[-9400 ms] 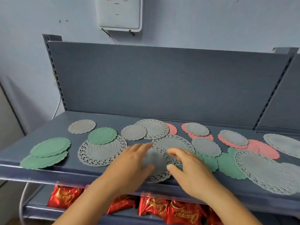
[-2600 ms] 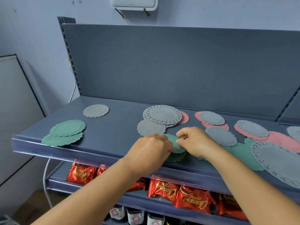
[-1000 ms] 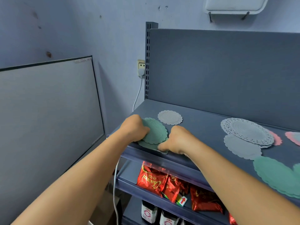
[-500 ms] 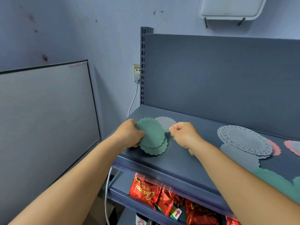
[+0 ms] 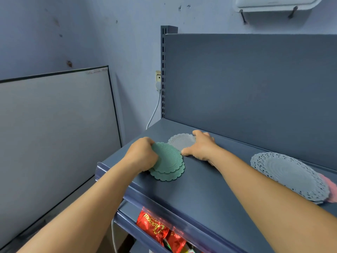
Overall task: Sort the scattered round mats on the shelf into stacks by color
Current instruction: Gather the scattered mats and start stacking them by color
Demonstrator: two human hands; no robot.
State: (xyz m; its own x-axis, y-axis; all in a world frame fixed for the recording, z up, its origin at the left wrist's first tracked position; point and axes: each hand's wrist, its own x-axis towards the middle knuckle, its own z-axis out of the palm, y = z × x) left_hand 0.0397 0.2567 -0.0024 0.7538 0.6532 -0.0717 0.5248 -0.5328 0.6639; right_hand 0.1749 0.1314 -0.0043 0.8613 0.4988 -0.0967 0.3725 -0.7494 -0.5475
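Mats lie on the top shelf [image 5: 209, 189] of a blue-grey rack. At its left end sits a green stack [image 5: 168, 164] of scalloped, ribbed discs, the upper ones tilted up off the lowest and slightly offset from it. The left hand [image 5: 141, 156] grips the stack's left edge, fingers curled round the raised discs; the fingertips themselves are hidden behind the mats. Just behind the stack, touching or overlapping its rear edge, lies a small grey mat [image 5: 180, 141], flat on the shelf. The right hand [image 5: 201, 147] rests on that mat's right side, fingers spread and only slightly bent, thumb tip pressed down near the point where grey meets green. Whether it pinches the mat cannot be told.

Well to the right lies a large grey mat [image 5: 290, 174] with a lace-cut border, flat, covering most of a pink mat [image 5: 331, 189] whose edge shows at the far right.

On the shelf below, red foil packets [image 5: 155, 229] are partly visible. A white panel [image 5: 54, 128] with a dark frame leans against the wall to the left.
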